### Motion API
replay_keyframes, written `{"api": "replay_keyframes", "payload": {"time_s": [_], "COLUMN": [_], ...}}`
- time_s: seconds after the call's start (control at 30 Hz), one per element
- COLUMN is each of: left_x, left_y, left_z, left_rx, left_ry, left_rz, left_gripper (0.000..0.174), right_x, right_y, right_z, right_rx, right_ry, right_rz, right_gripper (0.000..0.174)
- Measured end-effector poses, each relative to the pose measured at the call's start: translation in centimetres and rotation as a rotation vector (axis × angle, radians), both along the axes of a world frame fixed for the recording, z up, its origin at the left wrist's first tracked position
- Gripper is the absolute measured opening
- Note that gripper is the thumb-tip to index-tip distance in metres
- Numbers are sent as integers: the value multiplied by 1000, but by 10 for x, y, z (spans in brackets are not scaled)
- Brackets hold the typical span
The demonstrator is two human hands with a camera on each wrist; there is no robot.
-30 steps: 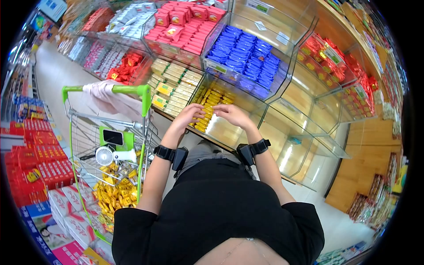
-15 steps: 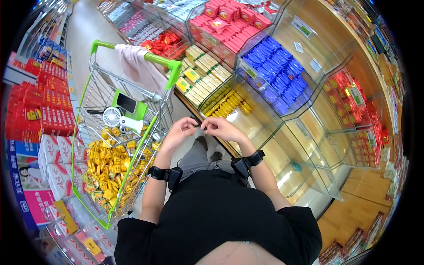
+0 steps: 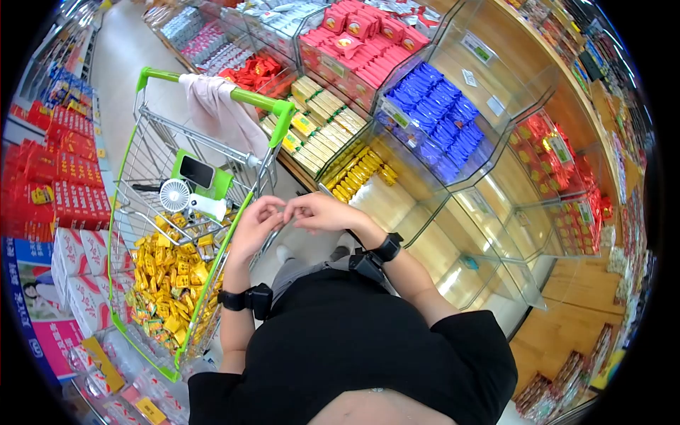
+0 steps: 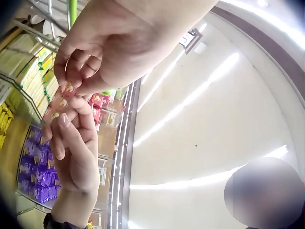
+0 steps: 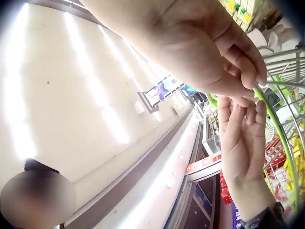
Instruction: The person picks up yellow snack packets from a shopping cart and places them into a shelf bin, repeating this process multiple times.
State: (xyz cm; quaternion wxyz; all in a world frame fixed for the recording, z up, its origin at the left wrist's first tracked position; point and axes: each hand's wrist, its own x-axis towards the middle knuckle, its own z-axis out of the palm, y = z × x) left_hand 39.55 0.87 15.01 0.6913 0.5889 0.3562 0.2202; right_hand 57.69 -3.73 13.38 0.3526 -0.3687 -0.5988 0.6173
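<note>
My left hand (image 3: 255, 225) is raised in front of the body, beside the shopping cart's green side rail (image 3: 212, 283), with its fingers loosely bent. The right hand (image 3: 322, 212) meets it from the other side, fingers also bent, and their fingertips come together in the head view. In the left wrist view the right hand (image 4: 76, 148) lies below the left hand (image 4: 119, 47), and no item shows between them. From the right wrist, the left palm (image 5: 245, 148) appears under the right fingers. Yellow packets (image 3: 361, 172) lie in a clear bin beyond the hands.
The cart holds many yellow packets (image 3: 166, 276), a white fan (image 3: 174, 195), a phone (image 3: 196, 171) and a pink cloth (image 3: 219, 106) on its handle. Clear bins carry blue packets (image 3: 432, 117), pink packets (image 3: 365, 42) and cream boxes (image 3: 326, 127). Red boxes (image 3: 71, 191) are stacked at left.
Both hands have moved from over the yellow packets' bin toward the cart, and their fingertips have come together. The head view has swung, bringing more of the cart into sight.
</note>
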Motion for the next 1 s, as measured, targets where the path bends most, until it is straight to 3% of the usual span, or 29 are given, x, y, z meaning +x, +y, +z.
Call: {"api": "replay_keyframes", "payload": {"time_s": [0.3, 0.5, 0.7, 0.9, 1.0], "left_x": [-98, -157, -217, -289, -322], "left_y": [8, -6, -21, -26, -26], "left_z": [20, 21, 10, -41, -69], "left_rx": [-9, -4, 2, 135, 54], "left_ry": [20, 33, 41, 396, 430], "left_rz": [130, 191, 449, 693, 763], "left_gripper": [21, 20, 18, 14, 17], "right_x": [-82, -135, -195, -246, -262], "right_y": [41, 57, 69, 73, 73], "right_z": [27, 27, 23, -1, -12], "right_rx": [107, 39, 51, 11, -16], "right_ry": [-83, -127, -184, -156, -139], "right_rz": [255, 465, 645, 601, 594], "right_gripper": [14, 15, 16, 16, 17]}}
